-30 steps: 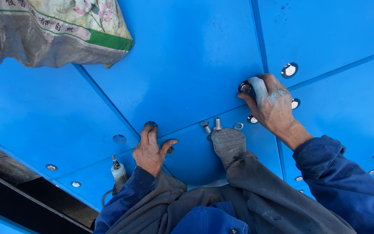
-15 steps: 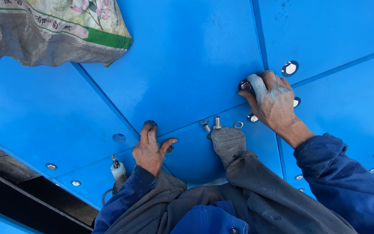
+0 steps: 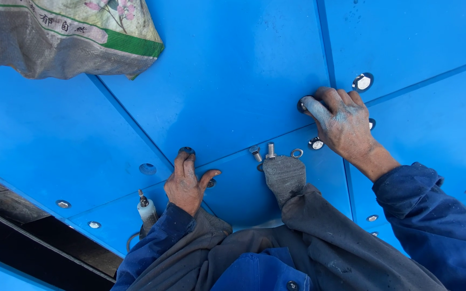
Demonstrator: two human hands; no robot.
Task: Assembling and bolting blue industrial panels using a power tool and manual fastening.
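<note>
Blue panelled surface (image 3: 233, 70), sack (image 3: 55, 37) top left. Left hand (image 3: 187, 180) flat, grip empty, fingertips on a bolt hole (image 3: 186, 150). Loose bolts (image 3: 262, 152) between the hands. Right hand (image 3: 343, 124) grip curled round a bolt head (image 3: 303, 104), upper right.

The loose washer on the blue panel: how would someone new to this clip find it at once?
Start at the blue panels, then drop to the seam running between the left hand and right hand. Just below it lie two bolts beside the washer, the only flat open ring, not threaded.
</note>
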